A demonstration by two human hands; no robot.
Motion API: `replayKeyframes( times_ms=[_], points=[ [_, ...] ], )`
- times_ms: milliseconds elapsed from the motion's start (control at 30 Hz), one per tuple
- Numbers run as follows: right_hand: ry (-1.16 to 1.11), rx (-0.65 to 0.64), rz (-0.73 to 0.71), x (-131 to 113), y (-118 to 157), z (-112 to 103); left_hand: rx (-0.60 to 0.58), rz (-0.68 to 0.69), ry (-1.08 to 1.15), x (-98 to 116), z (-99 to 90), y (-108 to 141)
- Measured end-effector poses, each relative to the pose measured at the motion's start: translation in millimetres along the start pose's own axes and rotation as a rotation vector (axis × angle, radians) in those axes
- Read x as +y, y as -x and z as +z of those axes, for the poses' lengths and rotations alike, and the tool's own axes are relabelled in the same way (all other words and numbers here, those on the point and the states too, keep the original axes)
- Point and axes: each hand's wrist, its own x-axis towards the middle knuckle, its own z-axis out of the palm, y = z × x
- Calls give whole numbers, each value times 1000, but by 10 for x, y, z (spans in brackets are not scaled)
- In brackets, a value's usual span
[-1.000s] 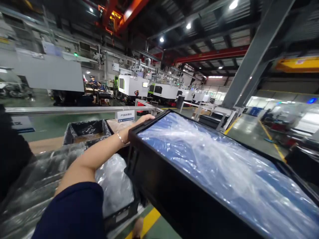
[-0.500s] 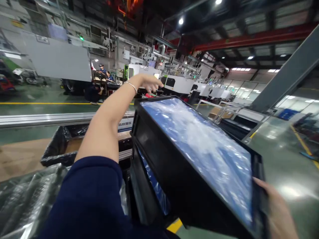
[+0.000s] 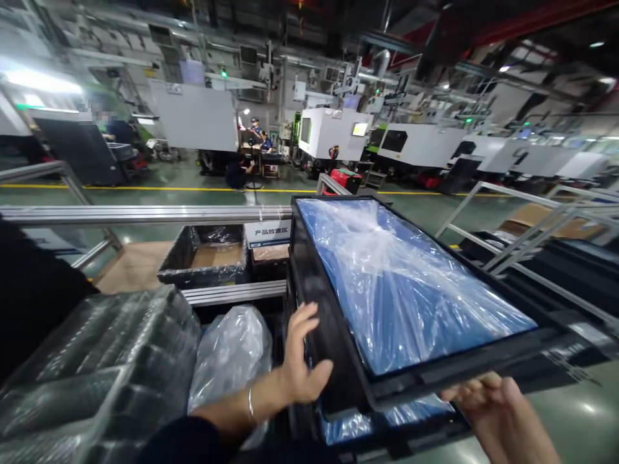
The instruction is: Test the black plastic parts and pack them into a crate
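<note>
white industrial machines (image 3: pixel 333 135) lined the factory floor (image 3: pixel 430 209) behind a film-covered black crate (image 3: pixel 416 380) sitting atop a second crate (image 3: pixel 420 439), stacking apparently done bar any straightening; the left hand (image 3: pixel 302 361) was spread beside the upper one's wall, the right hand (image 3: pixel 498 406) curled at its near rim, grip uncertain.

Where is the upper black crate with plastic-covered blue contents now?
In the head view, the upper crate is right of centre above a lower crate, the left hand beside its left wall, the right hand at its near edge.

A dark navy sleeve (image 3: pixel 184 441) and slim bangle (image 3: pixel 250 403) (silvery, rounded).
</note>
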Motion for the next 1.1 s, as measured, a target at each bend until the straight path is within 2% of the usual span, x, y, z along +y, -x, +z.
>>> replayKeyframes(
  times_ms=[33, 100, 167, 200, 267, 367, 433, 500, 633, 1000, 1100],
  points=[
    [-40, -18, -15, 41, -46, 15, 11, -111, -19, 36, 69, 275],
    [-171, -34, -63, 69, -119, 89, -141, -233, -56, 120, 212, 703],
    [-298, -44, -129, 38, -150, 185, -240, -306, -117, 200, 338, 932],
    [-342, -56, -157, 10, -148, 230, -227, -340, -152, 234, 384, 975],
    [-389, -96, -202, -48, -110, 302, -125, -427, -215, 295, 422, 959],
    [-405, -189, -261, -103, 1, 354, 5, -495, -254, 412, 338, 847],
    [-415, -234, -302, -109, 93, 357, -2, -514, -239, 513, 228, 803],
    [-439, -244, -342, -93, 180, 349, -60, -541, -184, 595, 122, 798],
    [-485, -255, -413, -27, 276, 346, -135, -564, -6, 620, 4, 871],
    [-480, -265, -547, 17, 293, 349, -82, -609, -58, 764, -27, 985],
    [-491, -197, -544, 24, 263, 370, -63, -606, -87, 781, 7, 1034]
  ],
)
